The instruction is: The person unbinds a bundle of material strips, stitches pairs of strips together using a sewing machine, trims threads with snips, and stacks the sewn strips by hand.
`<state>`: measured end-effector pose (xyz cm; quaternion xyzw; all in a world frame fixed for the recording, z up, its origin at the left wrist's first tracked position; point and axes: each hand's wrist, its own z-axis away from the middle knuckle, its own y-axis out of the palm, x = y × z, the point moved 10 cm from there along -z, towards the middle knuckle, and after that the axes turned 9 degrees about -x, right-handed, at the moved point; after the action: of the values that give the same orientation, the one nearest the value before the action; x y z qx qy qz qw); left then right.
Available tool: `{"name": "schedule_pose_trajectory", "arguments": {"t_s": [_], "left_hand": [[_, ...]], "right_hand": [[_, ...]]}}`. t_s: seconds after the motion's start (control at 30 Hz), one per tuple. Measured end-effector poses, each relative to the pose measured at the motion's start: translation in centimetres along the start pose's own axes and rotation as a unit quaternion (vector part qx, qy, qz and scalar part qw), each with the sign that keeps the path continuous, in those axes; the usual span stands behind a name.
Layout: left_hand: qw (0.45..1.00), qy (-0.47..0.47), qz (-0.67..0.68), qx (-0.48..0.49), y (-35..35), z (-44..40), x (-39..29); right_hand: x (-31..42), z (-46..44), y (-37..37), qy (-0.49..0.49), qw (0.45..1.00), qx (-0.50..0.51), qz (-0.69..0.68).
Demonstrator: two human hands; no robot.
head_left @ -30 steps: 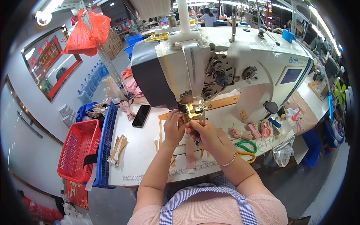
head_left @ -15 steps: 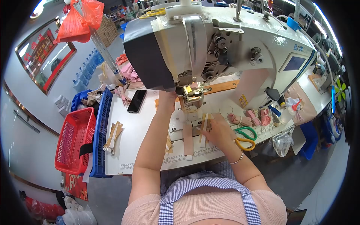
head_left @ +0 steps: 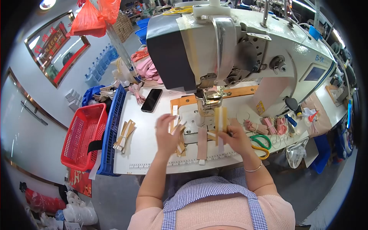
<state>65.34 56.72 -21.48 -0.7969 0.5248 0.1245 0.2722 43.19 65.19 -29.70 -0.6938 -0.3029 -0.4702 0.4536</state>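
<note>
My right hand grips a tan strip with a white band down its middle, raised just in front of the sewing machine's needle area. Something small and dark shows by those fingers, too small to name. Over the table's left part is my left hand, its fingers curved but apart. It is beside a loose pile of tan and white strips; whether it touches them I cannot tell. Between the hands a pinkish-beige strip with a white end lies across the printed ruler.
A phone and a tied strip bundle lie at left. Beyond the edge are a blue crate and a red basket. Green-handled scissors, yellow-handled scissors and pink bundles lie at right.
My left hand has come back from beside the needle area to the strip pile. The right hand has lifted the tan and white strip off the table. The view has shifted slightly.
</note>
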Motion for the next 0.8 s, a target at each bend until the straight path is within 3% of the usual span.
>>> {"name": "schedule_pose_trajectory", "arguments": {"t_s": [0.03, 0.1, 0.17, 0.2, 0.27, 0.47, 0.7, 0.8], "left_hand": [[0.997, 0.034, 0.073, 0.02, 1.2, -0.1, -2.3], [0.98, 0.17, 0.086, 0.061, 2.9, -0.1, -7.7], [0.975, 0.194, 0.092, 0.065, 4.0, -0.9, -8.9], [0.97, 0.214, 0.09, 0.07, 4.5, -1.2, -9.5], [0.969, 0.224, 0.091, 0.051, 4.8, -1.6, -9.4], [0.976, 0.195, 0.083, 0.038, 5.0, -2.4, -8.6], [0.968, 0.192, 0.15, 0.061, 5.8, -3.0, -7.7], [0.967, 0.198, 0.152, 0.056, 6.0, -3.1, -7.5]], "right_hand": [[2.4, 0.3, -0.2, -0.001, 1.0, -0.005, 0.003], [6.3, 1.3, 1.9, 0.068, 0.977, 0.103, -0.176], [5.9, 1.0, 2.2, 0.094, 0.973, 0.109, -0.18], [5.9, 0.9, 2.5, 0.114, 0.956, 0.113, -0.245], [6.2, 0.4, 2.7, 0.121, 0.928, 0.114, -0.333], [5.9, -0.9, 3.5, 0.142, 0.919, 0.116, -0.349], [7.4, 0.0, 2.6, 0.172, 0.94, 0.089, -0.28], [8.0, 0.0, 2.5, 0.137, 0.945, 0.084, -0.284]]}}
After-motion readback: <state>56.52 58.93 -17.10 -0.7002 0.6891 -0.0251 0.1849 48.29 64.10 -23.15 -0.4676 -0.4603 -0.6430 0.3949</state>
